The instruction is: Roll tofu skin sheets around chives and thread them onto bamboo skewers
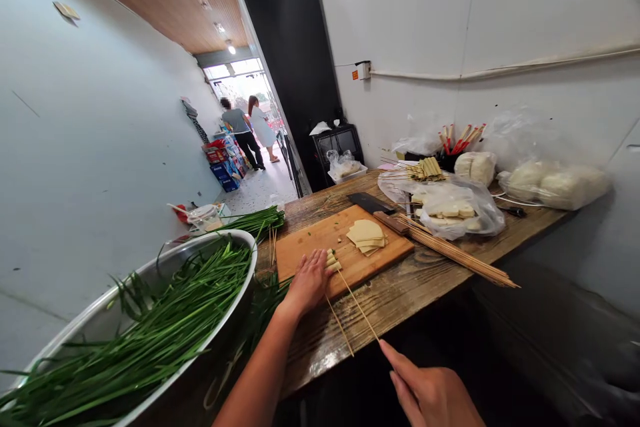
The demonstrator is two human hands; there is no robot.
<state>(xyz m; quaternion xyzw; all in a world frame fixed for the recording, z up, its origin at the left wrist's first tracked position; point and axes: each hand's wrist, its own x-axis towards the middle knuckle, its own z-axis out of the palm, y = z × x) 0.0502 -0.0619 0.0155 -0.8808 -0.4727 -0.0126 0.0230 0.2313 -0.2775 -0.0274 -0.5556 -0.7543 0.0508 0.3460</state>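
Note:
My left hand (pixel 311 276) lies flat over small pale rolls (pixel 331 260) with green filling, which look like rolled tofu sheets, on the wooden cutting board (pixel 295 247). Its palm hides part of them. Below the board's front edge, my right hand (pixel 430 383) pinches the near end of a bamboo skewer (pixel 361 307). The far end of that skewer reaches the rolls. A second skewer (pixel 341 328) also runs out from the rolls over the table edge. Right of the rolls sits a stack of pale tofu sheets (pixel 367 235), cut in wedges.
A big metal basin (pixel 254 260) of green chives (pixel 185 313) stands left. A cleaver (pixel 370 203) and a bundle of skewers (pixel 460 255) lie beyond the board. A plastic bag (pixel 487 213) and finished-looking skewers (pixel 427 170) are at right. Two people (pixel 243 130) stand near the doorway.

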